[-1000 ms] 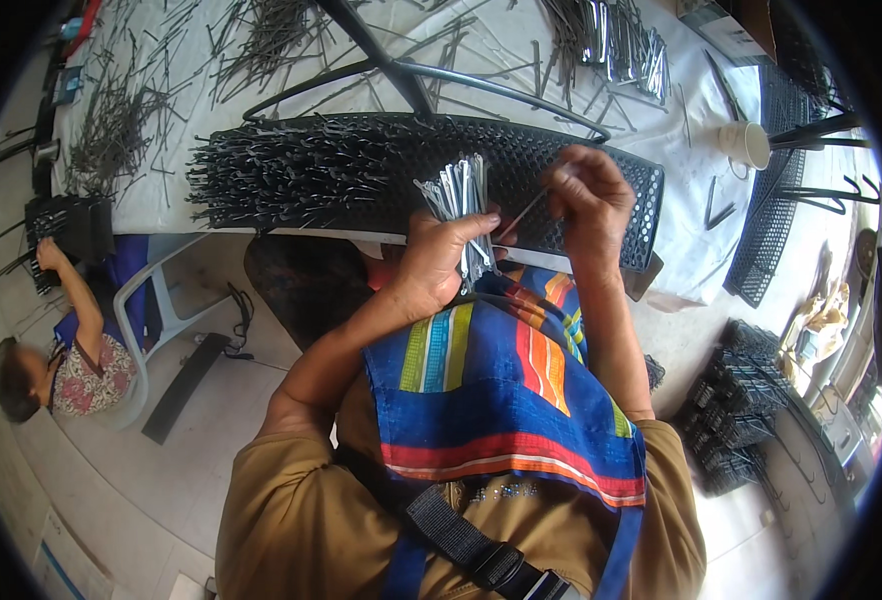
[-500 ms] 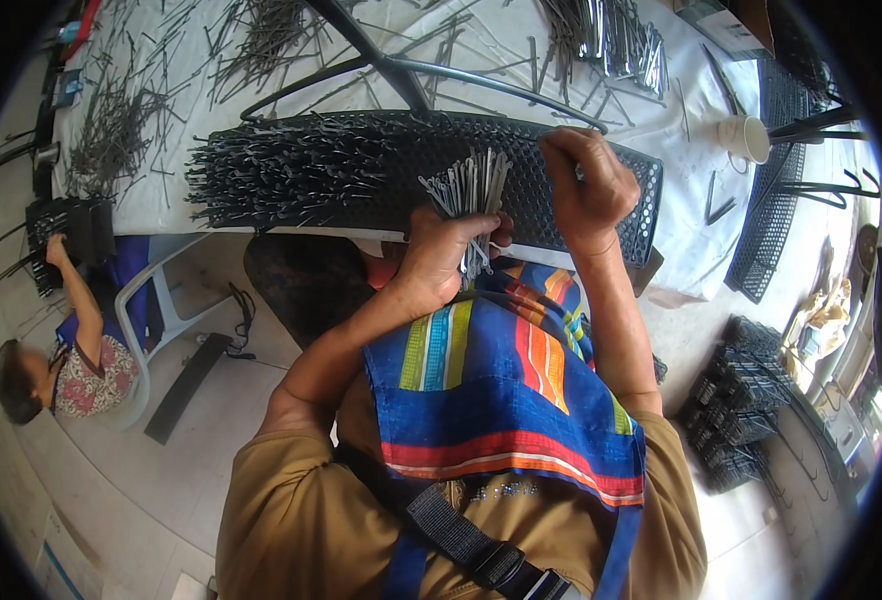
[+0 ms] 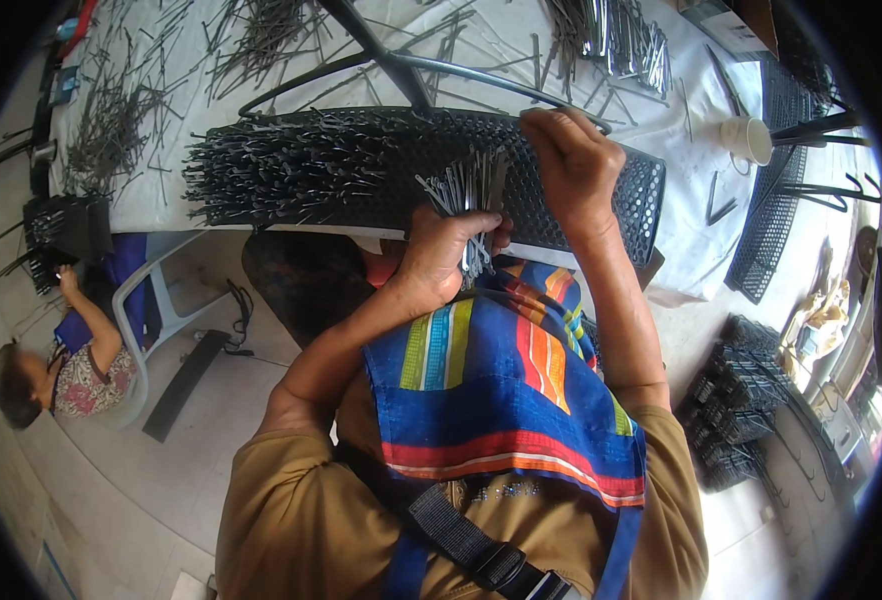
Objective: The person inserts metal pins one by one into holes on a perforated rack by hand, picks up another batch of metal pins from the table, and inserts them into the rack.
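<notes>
Strips (image 3: pixel 469 196) of thin metal sit bunched in the left hand (image 3: pixel 435 252) in the head view, which is closed on them, its thumb laid across their middle. Their upper ends fan out above the thumb, in front of the black perforated panel (image 3: pixel 633 200); their lower ends stick out below it, just above the striped apron (image 3: pixel 496 390). The right hand (image 3: pixel 573 168) is over the panel, to the right of the bunch and apart from it, near the curved black tube (image 3: pixel 481 84). Its fingers are curled with the back turned up, so whether they grip a strip cannot be told. The left fingers behind the bunch are mostly hidden, and the packed dark pieces (image 3: pixel 286 165) on the panel's left part blur together. Since half a second ago, the right hand has shifted up and slightly left; the bunch has stayed in the left hand.
</notes>
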A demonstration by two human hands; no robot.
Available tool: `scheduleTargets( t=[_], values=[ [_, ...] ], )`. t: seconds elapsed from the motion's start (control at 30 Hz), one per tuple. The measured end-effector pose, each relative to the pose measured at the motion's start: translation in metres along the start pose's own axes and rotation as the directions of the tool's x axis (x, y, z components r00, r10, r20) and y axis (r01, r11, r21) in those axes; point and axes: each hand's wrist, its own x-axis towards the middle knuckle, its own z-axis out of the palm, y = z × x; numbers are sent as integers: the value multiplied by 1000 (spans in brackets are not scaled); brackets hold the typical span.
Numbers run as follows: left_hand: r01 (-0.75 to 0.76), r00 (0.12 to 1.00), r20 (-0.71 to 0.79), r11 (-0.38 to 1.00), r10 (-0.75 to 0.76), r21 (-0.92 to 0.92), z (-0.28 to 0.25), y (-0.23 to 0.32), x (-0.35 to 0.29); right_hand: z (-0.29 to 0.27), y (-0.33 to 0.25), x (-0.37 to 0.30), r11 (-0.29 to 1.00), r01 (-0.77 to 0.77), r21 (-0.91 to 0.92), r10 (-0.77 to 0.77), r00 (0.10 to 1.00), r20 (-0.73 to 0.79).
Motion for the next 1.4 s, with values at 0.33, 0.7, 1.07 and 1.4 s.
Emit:
scheduleTargets(
  t=[0.33,0.7,1.07,1.4],
  values=[
    [49,999,-18,995,-51,-91,1,4,0,4,5,-1,1000,18,-21,-19,1000,-19],
    [20,1000,22,999,-20,-30,-2,4,-1,-5,4,-35,897,-379,229,351,924,152],
    [-88,996,31,995,89,-36,10,-3,-8,-7,-11,-46,264,-768,584,655,587,476],
    [-59,993,-102,998,57,-20,11,-1,-9,-30,-1,-47,497,-466,732,652,757,40]
  ],
)
